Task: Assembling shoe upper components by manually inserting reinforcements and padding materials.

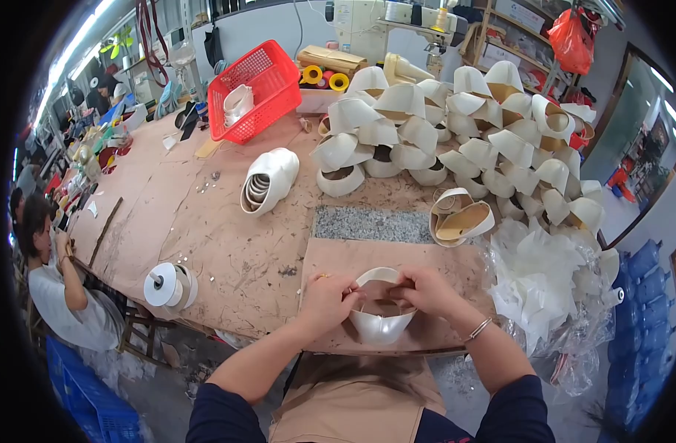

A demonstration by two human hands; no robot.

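At the front edge of the table stands a pearly white shoe upper [382, 330], its opening facing up. My left hand [329, 299] pinches the left side of its rim with curled fingers. Opposite it, my right hand [429, 291] grips the right rim, thumb and fingers closed on the edge. Some fingertips dip inside the opening and are partly hidden. Just beyond lies another white upper with a tan lining [463, 221]. Farther left is a stack of nested white uppers [270, 181] on its side.
Many white uppers are piled [419, 125] at the back right. Clear plastic bags [534, 284] lie at the right edge. A grey stone slab [375, 224] is ahead, a white tape roll [172, 286] to the left, a red basket [271, 111] behind. A person [65, 284] sits far left.
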